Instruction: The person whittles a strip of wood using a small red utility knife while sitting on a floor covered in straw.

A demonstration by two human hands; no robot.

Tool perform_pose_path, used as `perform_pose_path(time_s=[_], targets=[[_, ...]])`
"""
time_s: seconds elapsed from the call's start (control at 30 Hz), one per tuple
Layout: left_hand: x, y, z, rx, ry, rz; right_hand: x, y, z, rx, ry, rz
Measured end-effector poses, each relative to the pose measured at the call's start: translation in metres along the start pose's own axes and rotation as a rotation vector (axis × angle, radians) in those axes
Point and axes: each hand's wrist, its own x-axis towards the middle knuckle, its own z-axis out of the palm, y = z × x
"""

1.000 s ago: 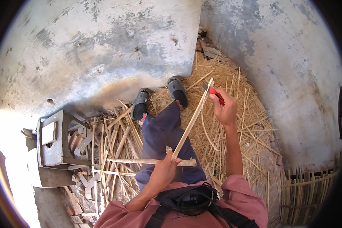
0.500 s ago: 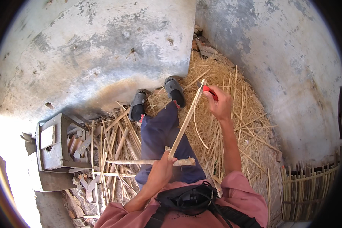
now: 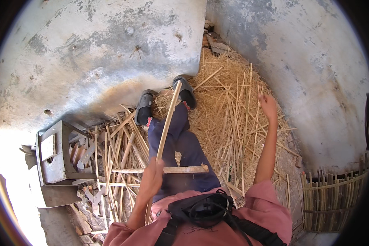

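Observation:
My left hand [image 3: 151, 177] is closed around a long pale bamboo strip [image 3: 168, 119]. The strip slants up over my blue-trousered legs [image 3: 184, 141], and its far end is near my dark shoes [image 3: 184, 91]. A shorter bamboo piece [image 3: 184, 169] lies crosswise over my lap, just right of that hand. My right hand [image 3: 268, 105] is stretched out to the right above a heap of straw-coloured bamboo shavings [image 3: 229, 102], away from the strip. Its fingers look curled. What they hold, if anything, is too small to make out.
A small grey wooden stool [image 3: 53, 156] stands at the left among loose bamboo slats [image 3: 119, 156]. Grey concrete walls [image 3: 110, 49] curve round the front and right. A woven bamboo panel [image 3: 332, 192] leans at the lower right. A black pouch [image 3: 201, 209] hangs at my chest.
My right hand has left the strip's far end and swung out to the right over the shavings; the red-handled item it held no longer shows. The strip's tip has swung left towards my shoes.

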Motion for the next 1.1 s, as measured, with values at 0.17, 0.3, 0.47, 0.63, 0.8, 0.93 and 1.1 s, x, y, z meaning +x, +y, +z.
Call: perform_pose_path(time_s=[0.17, 0.3, 0.47, 0.63, 0.8, 0.93, 1.1], targets=[[0.026, 0.036, -0.001, -0.252, -0.157, -0.008, -0.088, 0.11, 0.067, 0.083, -0.323, 0.245], [0.039, 0.045, 0.008, -0.196, -0.139, 0.073, -0.155, 0.117, 0.11, 0.38, -0.204, 0.251], [0.04, 0.067, 0.019, -0.226, -0.032, 0.244, -0.172, -0.001, 0.088, 0.91, -0.285, 0.38], [0.041, 0.081, 0.028, -0.232, -0.045, 0.235, -0.171, -0.105, 0.052, 1.237, -0.189, 0.166], [0.035, 0.094, 0.034, -0.167, 0.025, 0.336, -0.188, -0.191, 0.009, 1.31, -0.318, -0.077], [0.031, 0.101, 0.038, -0.171, 0.039, 0.405, -0.202, -0.224, -0.007, 1.376, -0.428, -0.09], [0.028, 0.107, 0.038, -0.121, 0.034, 0.422, -0.208, -0.235, -0.001, 1.356, -0.426, -0.081]])
